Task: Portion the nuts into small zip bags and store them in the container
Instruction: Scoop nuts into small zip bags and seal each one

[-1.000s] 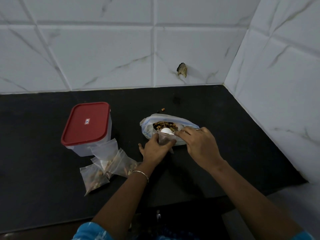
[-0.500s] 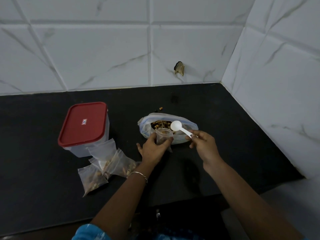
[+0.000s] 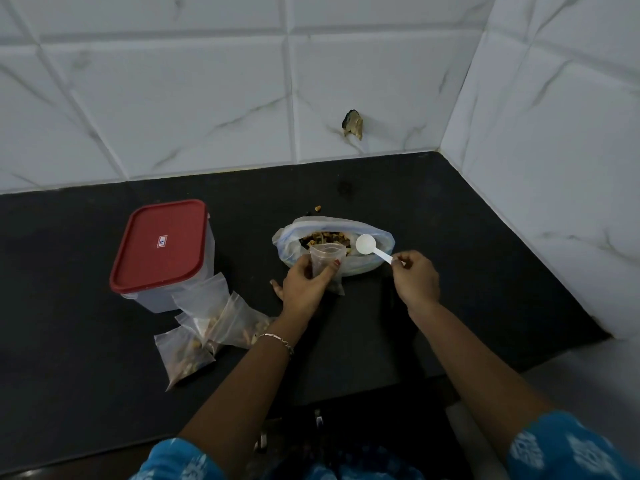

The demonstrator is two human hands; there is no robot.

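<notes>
A large clear bag of mixed nuts [image 3: 367, 263] lies open on the black counter [image 3: 433, 216]. My left hand [image 3: 304, 285] grips a small zip bag [image 3: 325, 259] upright with its mouth open, right in front of the big bag. My right hand [image 3: 414, 277] pinches the handle of a white plastic spoon [image 3: 369, 245], whose bowl hovers over the big bag's opening, to the right of the small bag. A clear container with a shut red lid [image 3: 161, 244] stands at the left. Several filled small zip bags [image 3: 207, 323] lie in front of it.
White marble-look tiled walls [image 3: 207, 98] close off the back and the right side, with a chipped hole [image 3: 353, 124] in the back tile. A few loose nuts [image 3: 317, 208] lie behind the big bag. The counter's front edge runs below my forearms.
My right hand has drawn back to the right from the small bag's mouth, lifting the spoon clear so its empty-looking bowl now hangs over the big bag. My left hand holds the small bag still.
</notes>
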